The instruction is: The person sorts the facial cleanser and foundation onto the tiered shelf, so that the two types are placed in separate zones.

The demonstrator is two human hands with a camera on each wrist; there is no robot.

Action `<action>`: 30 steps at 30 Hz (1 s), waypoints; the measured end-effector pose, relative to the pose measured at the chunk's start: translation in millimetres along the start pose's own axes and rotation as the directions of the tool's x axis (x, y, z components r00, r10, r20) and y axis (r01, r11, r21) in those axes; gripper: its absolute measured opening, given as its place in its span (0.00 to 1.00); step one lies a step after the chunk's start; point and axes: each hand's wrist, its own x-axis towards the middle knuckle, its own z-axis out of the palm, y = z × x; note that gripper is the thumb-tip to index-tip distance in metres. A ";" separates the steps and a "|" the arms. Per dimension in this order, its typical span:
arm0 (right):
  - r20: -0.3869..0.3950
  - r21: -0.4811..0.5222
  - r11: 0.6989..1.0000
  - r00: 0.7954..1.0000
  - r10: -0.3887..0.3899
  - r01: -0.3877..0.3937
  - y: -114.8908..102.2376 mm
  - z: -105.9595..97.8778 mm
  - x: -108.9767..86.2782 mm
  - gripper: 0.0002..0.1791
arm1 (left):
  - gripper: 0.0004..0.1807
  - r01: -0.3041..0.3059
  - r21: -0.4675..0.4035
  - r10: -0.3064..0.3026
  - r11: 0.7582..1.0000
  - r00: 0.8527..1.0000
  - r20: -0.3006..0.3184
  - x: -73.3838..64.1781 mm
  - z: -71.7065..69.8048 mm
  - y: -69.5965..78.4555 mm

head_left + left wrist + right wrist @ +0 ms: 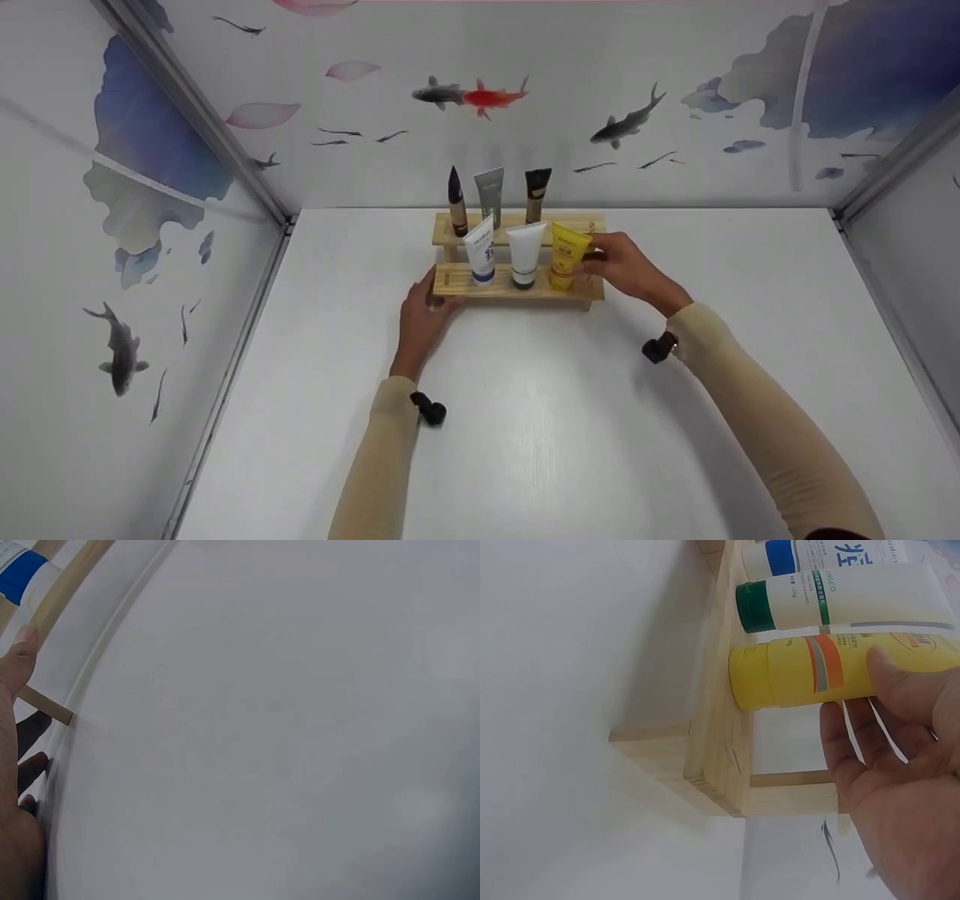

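Note:
A two-tier wooden display rack (540,294) stands at the back of the table. At its right end my right hand (628,264) holds a yellow squeeze tube (787,673), thumb on its near side and fingers behind. The tube stands cap down on the lower tier. My left hand (426,322) grips the rack's left end; its thumb (24,649) lies on the front edge and the fingers reach round behind. Beside the yellow tube stand a white tube with a dark green cap (855,598) and a white tube with a blue band (481,255).
On the upper tier stand a pointed dark tube (456,202), a grey tube (490,196) and a black-topped tube (535,196). Behind the rack rises a white wall (360,169) with painted fish; another panel (60,262) borders the table on the left.

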 end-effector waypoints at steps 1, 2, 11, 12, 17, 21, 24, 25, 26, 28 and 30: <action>0.002 -0.003 1.000 1.000 0.003 -0.003 0.2 -0.7 0.1 0.23 | 0.50 0.002 0.001 -0.002 1.000 1.000 0.001 0.0 0.0 0.3; 0.004 -0.007 1.000 1.000 0.002 -0.002 0.4 -1.1 0.1 0.23 | 0.50 0.001 0.000 -0.001 1.000 1.000 0.002 0.1 0.0 0.5; 0.009 -0.006 1.000 1.000 -0.009 0.009 4.5 -0.8 -3.0 0.22 | 0.50 -0.048 -0.001 0.048 0.999 0.999 0.011 0.0 -1.3 -0.4; 0.007 -0.008 1.000 1.000 -0.009 0.010 4.4 -0.8 -3.8 0.23 | 0.51 -0.042 -0.003 0.042 0.999 0.999 0.015 0.0 -1.4 0.1; -0.030 0.015 1.000 0.999 -0.020 0.021 5.2 -1.5 -9.6 0.25 | 0.52 -0.022 -0.012 0.022 1.000 0.999 0.032 0.8 -0.3 1.9; -0.084 0.054 0.997 0.995 -0.051 0.056 9.5 -7.0 -18.8 0.28 | 0.51 -0.028 -0.009 0.028 1.000 0.999 0.042 3.8 1.7 2.8; -0.112 0.063 0.995 0.992 -0.065 0.072 14.9 -12.5 -28.5 0.27 | 0.50 -0.032 -0.006 0.032 0.999 0.999 0.043 5.8 -0.1 3.0; -0.122 0.062 0.996 0.991 -0.063 0.071 17.1 -14.5 -32.6 0.26 | 0.49 -0.031 -0.002 0.031 1.000 0.999 0.044 6.5 -0.9 2.9; -0.130 0.061 0.996 0.990 -0.059 0.067 19.4 -16.5 -37.0 0.26 | 0.49 -0.031 -0.003 0.031 1.000 0.998 0.048 7.0 -2.2 3.1; -0.143 0.059 0.997 0.988 -0.050 0.059 24.8 -20.4 -46.5 0.25 | 0.48 -0.023 -0.003 0.023 1.000 0.998 0.050 7.7 -5.5 3.1; -0.161 0.052 0.997 0.986 -0.046 0.055 30.0 -23.8 -56.9 0.25 | 0.47 -0.007 -0.014 0.008 1.000 0.998 0.056 7.9 -10.0 3.3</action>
